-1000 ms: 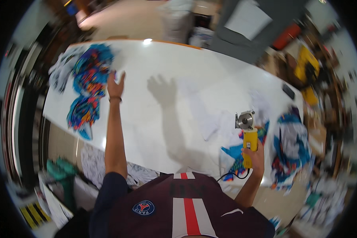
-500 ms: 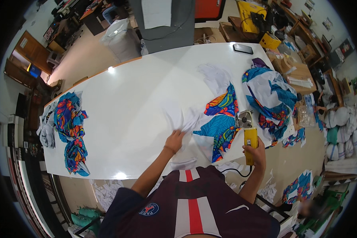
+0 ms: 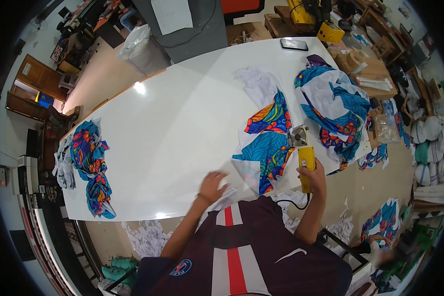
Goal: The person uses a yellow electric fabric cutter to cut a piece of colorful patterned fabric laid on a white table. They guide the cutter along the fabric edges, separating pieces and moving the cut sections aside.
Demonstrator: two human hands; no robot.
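My right hand (image 3: 315, 176) is wrapped around the yellow body of an electric rotary cutter (image 3: 306, 163). The cutter's round blade head (image 3: 299, 135) sits at the right edge of a printed fabric piece (image 3: 266, 148) in blue, orange and red, which lies flat on the white table (image 3: 172, 128). White cloth (image 3: 258, 83) is crumpled at that piece's far end. Near the front edge my left hand (image 3: 212, 186) has its fingers apart and holds nothing. Just beside it is a white scrap (image 3: 227, 199), partly hidden by my shirt.
A heap of printed fabric (image 3: 333, 108) stands right of the cutter, and another pile (image 3: 89, 163) lies at the table's left end. A phone (image 3: 294, 45) rests at the far edge. The cutter's black cord (image 3: 301, 207) hangs at the front. White scraps (image 3: 145, 238) litter the floor.
My left hand has let go of the white cloth and drawn back toward the front edge. That cloth has left the middle of the table. My right hand still grips the cutter; the view has shifted slightly.
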